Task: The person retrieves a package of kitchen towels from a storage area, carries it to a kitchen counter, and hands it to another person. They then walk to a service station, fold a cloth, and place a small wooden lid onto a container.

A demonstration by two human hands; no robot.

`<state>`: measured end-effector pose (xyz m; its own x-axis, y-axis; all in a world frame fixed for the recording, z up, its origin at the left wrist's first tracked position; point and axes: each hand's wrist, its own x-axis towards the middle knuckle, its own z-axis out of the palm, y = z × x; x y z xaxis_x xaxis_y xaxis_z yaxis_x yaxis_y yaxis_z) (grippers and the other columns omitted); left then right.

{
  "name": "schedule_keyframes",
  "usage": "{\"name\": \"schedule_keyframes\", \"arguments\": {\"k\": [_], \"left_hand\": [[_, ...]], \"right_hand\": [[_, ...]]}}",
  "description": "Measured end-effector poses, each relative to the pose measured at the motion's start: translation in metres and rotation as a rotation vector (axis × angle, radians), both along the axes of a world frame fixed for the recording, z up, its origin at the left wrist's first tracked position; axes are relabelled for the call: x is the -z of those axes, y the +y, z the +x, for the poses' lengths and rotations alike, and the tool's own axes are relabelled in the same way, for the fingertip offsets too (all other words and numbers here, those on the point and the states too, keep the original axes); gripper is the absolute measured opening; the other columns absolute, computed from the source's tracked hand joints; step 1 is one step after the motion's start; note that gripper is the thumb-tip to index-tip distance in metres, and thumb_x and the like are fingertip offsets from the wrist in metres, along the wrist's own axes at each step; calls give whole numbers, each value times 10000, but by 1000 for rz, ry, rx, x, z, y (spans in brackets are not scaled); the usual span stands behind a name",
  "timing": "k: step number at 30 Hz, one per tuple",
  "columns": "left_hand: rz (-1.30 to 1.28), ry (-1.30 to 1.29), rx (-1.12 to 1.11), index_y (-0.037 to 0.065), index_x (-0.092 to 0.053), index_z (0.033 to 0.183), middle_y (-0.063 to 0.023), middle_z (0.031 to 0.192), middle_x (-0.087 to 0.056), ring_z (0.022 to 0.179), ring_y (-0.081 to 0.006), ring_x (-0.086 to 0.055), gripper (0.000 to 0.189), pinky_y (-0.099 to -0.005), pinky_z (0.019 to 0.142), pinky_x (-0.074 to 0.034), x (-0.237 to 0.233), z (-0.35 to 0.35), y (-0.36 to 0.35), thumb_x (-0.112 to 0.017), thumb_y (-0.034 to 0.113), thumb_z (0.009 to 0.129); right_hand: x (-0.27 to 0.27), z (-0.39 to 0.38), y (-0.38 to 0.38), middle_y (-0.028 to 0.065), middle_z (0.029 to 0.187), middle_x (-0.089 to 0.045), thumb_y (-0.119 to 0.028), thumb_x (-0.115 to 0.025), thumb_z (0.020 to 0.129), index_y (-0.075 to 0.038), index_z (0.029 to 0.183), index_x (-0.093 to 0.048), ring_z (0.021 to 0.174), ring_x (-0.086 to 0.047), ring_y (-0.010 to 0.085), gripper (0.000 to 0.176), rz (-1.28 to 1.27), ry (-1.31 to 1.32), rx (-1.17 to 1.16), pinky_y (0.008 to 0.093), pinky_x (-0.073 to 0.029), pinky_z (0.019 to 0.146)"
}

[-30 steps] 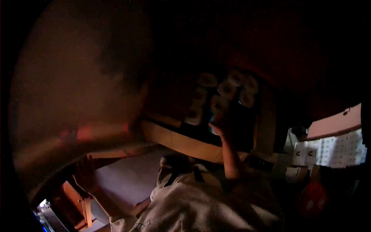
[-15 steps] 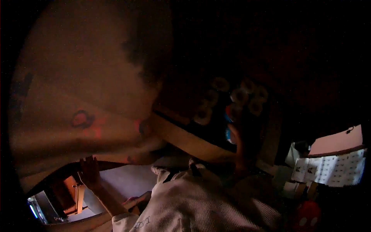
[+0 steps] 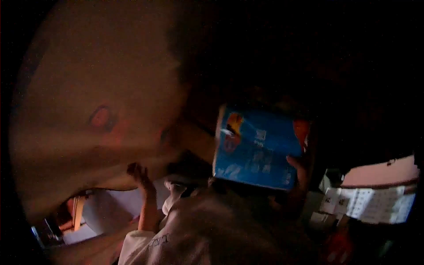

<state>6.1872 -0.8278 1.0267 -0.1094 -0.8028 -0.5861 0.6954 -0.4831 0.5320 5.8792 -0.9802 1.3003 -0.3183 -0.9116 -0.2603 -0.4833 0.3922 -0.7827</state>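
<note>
A flat blue rectangular printed package [image 3: 254, 152], with a yellow and red picture near its left edge and pale lettering, is held up in front of my body. My right hand [image 3: 300, 172] grips its lower right side, with the thumb lying over the printed face. On the left, my left hand [image 3: 142, 176] is raised beside the lower edge of a large brown sheet [image 3: 115, 150], fingers a little bent and apart, with nothing seen in them. Deep shadow covers the area behind the package.
Red and dark round marks show on the brown sheet. At lower right hangs a white patterned cloth [image 3: 380, 203] below a pink wall [image 3: 375, 170], with a red object [image 3: 340, 247] in shadow nearby. An orange-brown upright [image 3: 79, 212] stands at lower left.
The blue package has been raised and turned so its broad face shows, covering where pale rings were seen in the dark. My left hand has moved right and up.
</note>
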Motion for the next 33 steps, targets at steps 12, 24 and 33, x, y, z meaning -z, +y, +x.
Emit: {"name": "schedule_keyframes", "arguments": {"k": [12,24,33], "left_hand": [[109,-255,-535,67,-319,1359,-162,1371,-359,1260,-315,-347,554,-437,1034,-291,-281,448,179,-407,387,915],[198,-308,-1029,74,-326,1354,-158,1360,-374,1247,-311,-365,527,-436,1025,-311,-390,279,372,-418,360,921],[207,-299,-1178,78,-331,1350,-154,1351,-385,1238,-309,-379,507,-435,1018,-326,-441,533,469,-426,340,926]], "right_hand": [[-120,617,68,169,1337,-413,-310,-725,733,-108,1407,-250,1168,-445,334,848,231,-56,-882,451,-416,925],[-233,637,229,160,1377,-369,-322,-702,758,-103,1419,-211,1227,-399,308,852,52,-212,-1490,412,-412,933],[-304,891,316,152,1407,-336,-330,-685,777,-99,1429,-182,1272,-364,288,855,-120,-400,-1546,382,-408,939]]}}
